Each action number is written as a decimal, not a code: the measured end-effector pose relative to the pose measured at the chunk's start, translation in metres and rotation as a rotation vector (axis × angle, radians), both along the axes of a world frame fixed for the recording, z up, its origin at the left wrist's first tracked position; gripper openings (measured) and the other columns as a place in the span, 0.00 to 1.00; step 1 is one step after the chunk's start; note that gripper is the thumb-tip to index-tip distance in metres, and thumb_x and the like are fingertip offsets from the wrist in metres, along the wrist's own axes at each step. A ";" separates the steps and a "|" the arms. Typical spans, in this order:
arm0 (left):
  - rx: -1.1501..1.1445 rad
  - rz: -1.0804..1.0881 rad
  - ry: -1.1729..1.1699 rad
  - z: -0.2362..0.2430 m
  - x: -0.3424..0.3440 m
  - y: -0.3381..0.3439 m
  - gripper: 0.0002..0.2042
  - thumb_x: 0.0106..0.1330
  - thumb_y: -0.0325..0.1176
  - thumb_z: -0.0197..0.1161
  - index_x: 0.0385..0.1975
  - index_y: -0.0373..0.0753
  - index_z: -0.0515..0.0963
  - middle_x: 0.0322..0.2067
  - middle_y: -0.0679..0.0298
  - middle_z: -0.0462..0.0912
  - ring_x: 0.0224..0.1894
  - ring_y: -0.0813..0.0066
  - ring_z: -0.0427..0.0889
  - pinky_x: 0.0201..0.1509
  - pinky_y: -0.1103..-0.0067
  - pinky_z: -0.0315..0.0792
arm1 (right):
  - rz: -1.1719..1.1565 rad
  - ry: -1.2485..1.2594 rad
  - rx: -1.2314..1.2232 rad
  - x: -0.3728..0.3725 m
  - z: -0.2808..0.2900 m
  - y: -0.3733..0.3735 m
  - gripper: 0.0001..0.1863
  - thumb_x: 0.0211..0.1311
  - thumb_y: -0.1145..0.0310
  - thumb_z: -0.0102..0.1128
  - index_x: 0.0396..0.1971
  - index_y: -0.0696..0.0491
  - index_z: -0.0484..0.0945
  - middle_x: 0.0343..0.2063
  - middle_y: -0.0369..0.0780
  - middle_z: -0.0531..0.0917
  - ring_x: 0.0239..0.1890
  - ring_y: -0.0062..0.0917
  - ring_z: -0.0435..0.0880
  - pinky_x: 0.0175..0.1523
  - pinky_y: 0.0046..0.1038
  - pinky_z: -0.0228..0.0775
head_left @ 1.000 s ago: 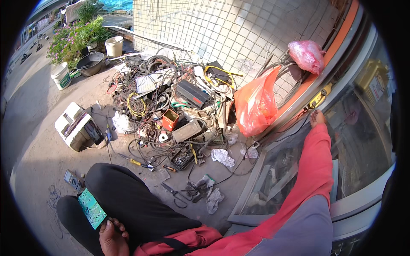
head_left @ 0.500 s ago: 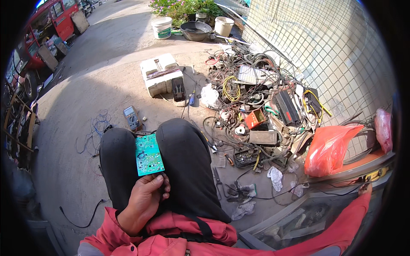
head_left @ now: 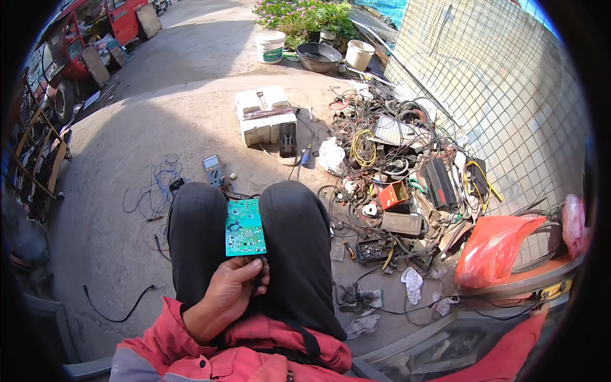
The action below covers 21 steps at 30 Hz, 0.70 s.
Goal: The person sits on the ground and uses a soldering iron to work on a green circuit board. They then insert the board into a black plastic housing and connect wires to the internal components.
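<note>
My left hand (head_left: pixel 234 288) is closed on the lower edge of a green circuit board (head_left: pixel 245 228), thumb on top. The board lies over the gap between my knees, its side with small solder spots and parts facing up. Far off to the right, my right hand (head_left: pixel 540 310) reaches to a yellow power strip (head_left: pixel 554 290) on a ledge. Its fingers look closed at the end of a black cable (head_left: pixel 499 318); what they hold is too small to make out. Ahead of my knees a grey multimeter (head_left: pixel 214 170) lies on the ground.
A heap of cables and scrap (head_left: pixel 407 165) spreads at right before a wire mesh fence (head_left: pixel 503 95). A white foam block (head_left: pixel 258 130) sits ahead. Thin blue wires (head_left: pixel 156 191) lie left of my knees. A red plastic bag (head_left: pixel 493 248) is beside the ledge. A red vehicle (head_left: pixel 121 22) stands far left.
The whole view has shifted, so most of the scene sits farther right and lower. My left hand keeps the board between my knees; my right hand stays at the power strip.
</note>
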<state>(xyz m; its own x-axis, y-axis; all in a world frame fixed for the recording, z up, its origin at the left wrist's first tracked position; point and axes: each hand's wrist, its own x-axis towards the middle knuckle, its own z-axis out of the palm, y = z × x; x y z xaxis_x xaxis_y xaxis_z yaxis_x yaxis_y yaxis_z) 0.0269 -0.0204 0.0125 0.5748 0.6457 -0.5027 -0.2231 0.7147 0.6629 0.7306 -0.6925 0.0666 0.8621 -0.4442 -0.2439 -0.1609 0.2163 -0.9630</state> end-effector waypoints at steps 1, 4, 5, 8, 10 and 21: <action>-0.016 -0.010 -0.025 -0.004 -0.001 0.002 0.06 0.67 0.33 0.62 0.36 0.39 0.75 0.32 0.65 0.78 0.33 0.74 0.75 0.34 0.78 0.67 | -0.011 -0.012 -0.025 0.000 0.014 -0.012 0.15 0.67 0.48 0.50 0.21 0.35 0.73 0.09 0.25 0.64 0.09 0.15 0.57 0.14 0.21 0.43; -0.091 -0.040 -0.117 -0.023 -0.005 0.013 0.06 0.67 0.33 0.62 0.37 0.39 0.75 0.32 0.65 0.78 0.33 0.74 0.75 0.34 0.78 0.67 | -0.030 -0.096 -0.034 0.007 0.079 -0.049 0.13 0.67 0.51 0.49 0.23 0.34 0.76 0.10 0.24 0.66 0.09 0.16 0.58 0.14 0.22 0.44; -0.119 -0.043 -0.151 -0.030 -0.007 0.016 0.06 0.67 0.33 0.62 0.37 0.39 0.75 0.32 0.65 0.78 0.33 0.74 0.76 0.34 0.78 0.68 | -0.009 -0.075 -0.112 -0.003 0.112 -0.066 0.12 0.66 0.51 0.50 0.26 0.37 0.78 0.14 0.25 0.71 0.13 0.16 0.62 0.18 0.22 0.49; -0.064 -0.042 -0.077 -0.013 0.001 0.006 0.06 0.68 0.33 0.61 0.36 0.38 0.76 0.32 0.65 0.78 0.32 0.74 0.76 0.35 0.77 0.68 | 0.068 0.105 -0.129 -0.023 0.010 -0.041 0.14 0.63 0.51 0.53 0.33 0.41 0.83 0.22 0.27 0.80 0.20 0.17 0.71 0.24 0.22 0.58; -0.069 -0.030 -0.072 -0.013 -0.003 0.006 0.05 0.69 0.32 0.61 0.37 0.37 0.76 0.31 0.65 0.78 0.33 0.75 0.76 0.35 0.78 0.68 | 0.045 0.139 -0.161 -0.037 -0.019 -0.014 0.14 0.63 0.51 0.53 0.33 0.42 0.83 0.22 0.27 0.80 0.20 0.17 0.71 0.24 0.22 0.58; -0.125 -0.088 -0.127 -0.024 -0.006 0.012 0.06 0.69 0.33 0.61 0.39 0.37 0.78 0.31 0.65 0.79 0.33 0.75 0.76 0.36 0.79 0.69 | -0.124 0.182 -0.502 -0.109 -0.048 0.036 0.15 0.62 0.50 0.53 0.34 0.44 0.84 0.23 0.29 0.81 0.22 0.18 0.73 0.25 0.23 0.60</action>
